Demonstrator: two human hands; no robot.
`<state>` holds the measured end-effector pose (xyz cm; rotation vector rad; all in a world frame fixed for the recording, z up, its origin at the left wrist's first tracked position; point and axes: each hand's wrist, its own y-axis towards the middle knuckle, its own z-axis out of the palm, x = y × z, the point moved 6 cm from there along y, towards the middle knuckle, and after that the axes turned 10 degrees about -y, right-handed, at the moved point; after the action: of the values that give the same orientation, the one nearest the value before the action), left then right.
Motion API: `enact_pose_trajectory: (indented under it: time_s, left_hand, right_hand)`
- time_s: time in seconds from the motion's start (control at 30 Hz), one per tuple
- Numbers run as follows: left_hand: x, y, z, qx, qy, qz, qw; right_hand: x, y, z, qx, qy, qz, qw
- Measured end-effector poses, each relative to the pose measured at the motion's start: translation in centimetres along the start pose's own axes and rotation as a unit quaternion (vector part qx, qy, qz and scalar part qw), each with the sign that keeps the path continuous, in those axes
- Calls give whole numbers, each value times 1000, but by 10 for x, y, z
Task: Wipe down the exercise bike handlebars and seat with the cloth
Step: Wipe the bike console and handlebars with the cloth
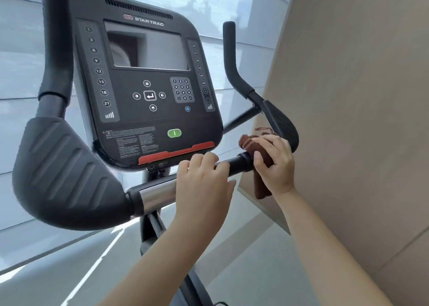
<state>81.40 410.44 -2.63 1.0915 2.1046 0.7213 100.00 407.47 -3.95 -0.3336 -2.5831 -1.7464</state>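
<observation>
At the right end of the handlebars point(236, 162), we are mid-wipe.
Our right hand point(275, 164) clamps the brown cloth point(249, 144) around the bar just beside the right elbow pad point(282, 124), while our left hand point(204, 180) curls over the bar below the console point(148, 85). We judge the left side and the unseen seat are yet to do.

A black console point(148, 85) stood just above the left hand point(204, 185), with its grey screen point(148, 47) higher up. A green button point(174, 133) and a red strip point(176, 153) lay close above that hand's knuckles, and a number keypad point(182, 89) sat further up. Pale window blinds point(18, 50) hung far left of both hands. A beige wall point(359, 96) rose beside the right hand point(275, 164). Grey floor point(69, 271) lay below.
</observation>
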Motion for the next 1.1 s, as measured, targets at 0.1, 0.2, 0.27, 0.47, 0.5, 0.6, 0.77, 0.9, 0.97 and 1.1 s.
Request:
enact_pose_trajectory:
  time_s: [0.1, 0.2, 0.27, 0.47, 0.5, 0.6, 0.77, 0.9, 0.97, 1.1]
  left_hand:
    - [-7, 13, 25, 19, 10, -4, 1000]
    - [-4, 20, 32, 1, 4, -40, 999]
    - [-3, 20, 33, -15, -11, -57, 998]
    - [-4, 19, 31, -42, -3, -39, 998]
    - [-4, 19, 31, -42, -1, -38, 998]
    - [-5, 19, 32, -46, 0, -41, 998]
    - [-5, 18, 31, -64, 3, -40, 997]
    - [-7, 17, 31, -73, 7, -27, 997]
    - [-6, 17, 30, -77, 10, -22, 997]
    - [-5, 19, 30, -67, 11, -34, 997]
  right_hand:
    - [-46, 10, 1, 35, -11, 11, 999]
    - [-51, 14, 3, 34, 2, 22, 999]
    - [-35, 3, 2, 11, 17, 51, 999]
    - [-9, 5, 1, 1, 24, -60, 998]
    - [-20, 9, 1, 11, 21, -72, 997]
    - [-53, 18, 2, 34, 18, -30, 999]
    - [-10, 1, 3, -11, 32, 38, 999]
    - [-3, 7, 1, 6, 54, -68, 996]
    - [-23, 13, 2, 19, 48, -85, 995]
    - [-52, 14, 6, -9, 28, 22, 999]
